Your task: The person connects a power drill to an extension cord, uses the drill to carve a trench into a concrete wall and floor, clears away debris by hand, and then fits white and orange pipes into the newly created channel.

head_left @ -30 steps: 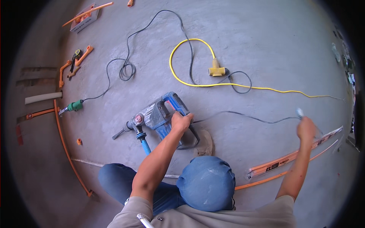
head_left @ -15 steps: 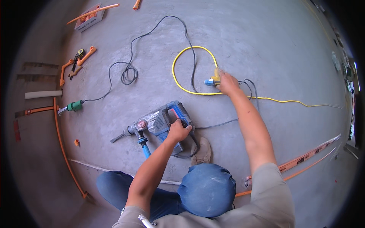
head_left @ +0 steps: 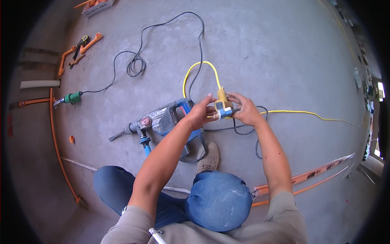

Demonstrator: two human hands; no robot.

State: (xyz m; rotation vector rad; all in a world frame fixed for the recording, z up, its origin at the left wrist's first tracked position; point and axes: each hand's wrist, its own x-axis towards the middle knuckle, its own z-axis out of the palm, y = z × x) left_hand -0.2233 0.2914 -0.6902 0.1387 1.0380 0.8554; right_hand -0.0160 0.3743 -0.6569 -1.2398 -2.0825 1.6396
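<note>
In front of me, over the drill's rear end, my right hand (head_left: 245,110) is closed at the right side of a yellow extension-cord socket (head_left: 221,96). A blue plug (head_left: 224,112) sits at the socket's lower end; whether it is inserted is not clear. From the other side my left hand (head_left: 198,112) reaches in, thumb and fingers apart, its fingertips beside the socket and plug. A blue and grey demolition hammer (head_left: 164,120) lies on its side at my left forearm, chisel bit (head_left: 117,136) pointing left. Its blue side handle (head_left: 147,149) points toward me.
A black cable (head_left: 143,36) loops across the concrete floor to a green angle grinder (head_left: 73,97). Yellow cord (head_left: 298,112) trails right. Orange pipes (head_left: 63,152) run along the left; wrapped orange pipes (head_left: 304,175) lie at right. A tape measure (head_left: 84,40) and box (head_left: 97,8) are farther off.
My left hand has let go of the demolition hammer's handle and moved up to the socket. My right hand has brought the yellow socket and blue plug nearer and a little left.
</note>
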